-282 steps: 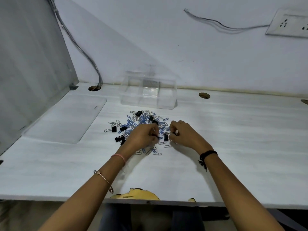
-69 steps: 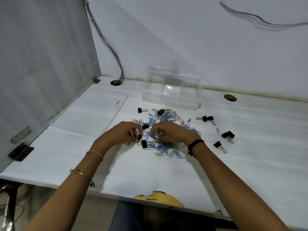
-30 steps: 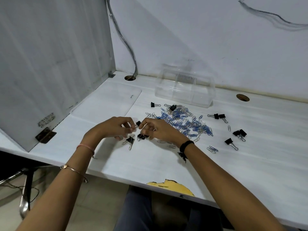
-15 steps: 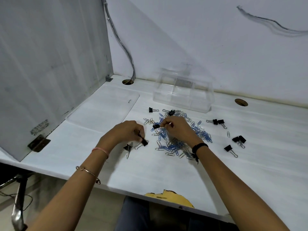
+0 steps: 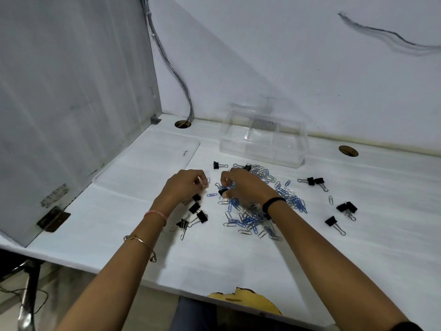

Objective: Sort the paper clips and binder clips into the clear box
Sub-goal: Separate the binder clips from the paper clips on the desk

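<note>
A loose pile of blue and silver paper clips [image 5: 253, 211] lies mid-table. My right hand [image 5: 243, 185] rests on its near-left part, thumb and forefinger pinched on a black binder clip [image 5: 222, 192]. My left hand [image 5: 183, 187] hovers just left of the pile with fingers curled; a binder clip [image 5: 196, 197] sits against its lower edge, and I cannot tell whether it is held. Three more binder clips [image 5: 198, 215] lie below that hand. The clear box [image 5: 262, 155], divided into compartments, stands behind the pile.
Several binder clips [image 5: 343, 209] are scattered right of the pile, and one binder clip [image 5: 216, 165] lies near the box. A clear flat lid [image 5: 148, 163] lies at the left by the grey partition [image 5: 71, 103]. Cable holes [image 5: 348, 151] mark the back edge.
Since half a second ago my right hand has come down from the top of the pile onto a binder clip at its left edge. My left hand has barely moved.
</note>
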